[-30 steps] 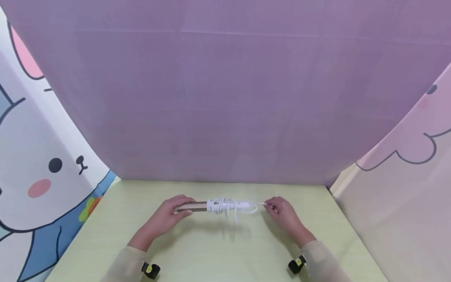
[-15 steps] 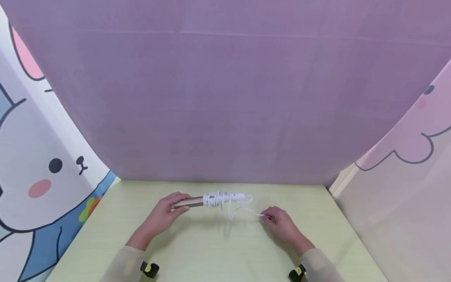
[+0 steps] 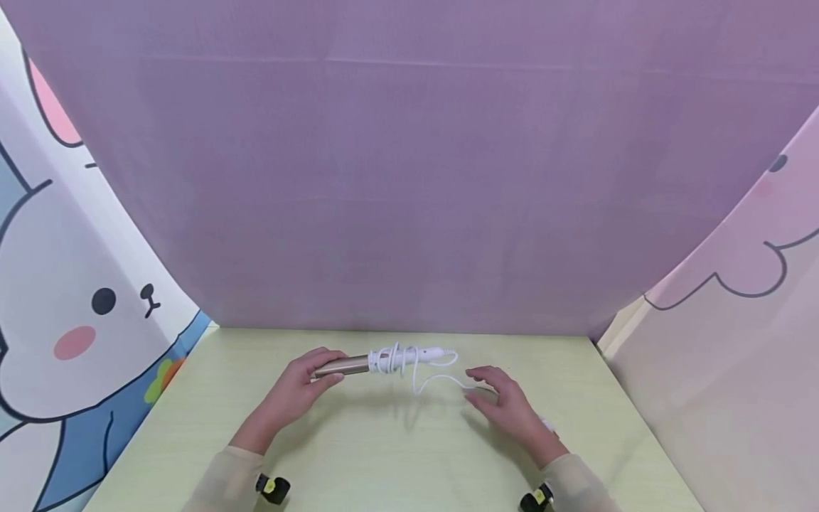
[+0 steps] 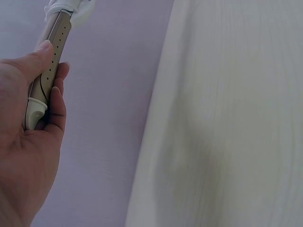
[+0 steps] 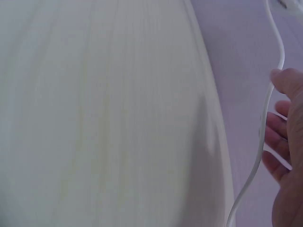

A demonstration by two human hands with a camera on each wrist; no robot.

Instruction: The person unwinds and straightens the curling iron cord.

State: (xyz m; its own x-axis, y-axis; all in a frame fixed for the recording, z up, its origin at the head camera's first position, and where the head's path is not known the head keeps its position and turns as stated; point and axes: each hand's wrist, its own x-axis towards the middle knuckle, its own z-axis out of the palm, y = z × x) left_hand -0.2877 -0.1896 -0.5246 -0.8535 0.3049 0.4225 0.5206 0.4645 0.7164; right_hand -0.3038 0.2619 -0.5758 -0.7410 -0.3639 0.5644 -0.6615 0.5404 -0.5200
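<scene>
My left hand point(image 3: 301, 384) grips a hair straightener point(image 3: 348, 365) by its gold-brown barrel, thumb on one side and fingers curled round the other. The left wrist view shows a row of small holes along the barrel point(image 4: 59, 35) and a pale tip near the palm. White cord point(image 3: 441, 377) winds in loose loops around the white handle point(image 3: 422, 356), which points right above the table. One length runs across to my right hand point(image 3: 508, 405), whose thumb and fingers are spread apart. In the right wrist view the cord point(image 5: 262, 142) passes beside the thumb and fingers without being pinched.
A pale wood-grain table point(image 3: 384, 455) lies under both hands. Behind it hangs a purple cloth point(image 3: 409, 178). Cartoon-printed panels stand at the left point(image 3: 38, 306) and the right point(image 3: 736, 370).
The right hand, which pinched the cord, has lowered slightly and spread its fingers. A strand has come away from the handle and sags in a curve. The straightener's handle end has tilted up a little.
</scene>
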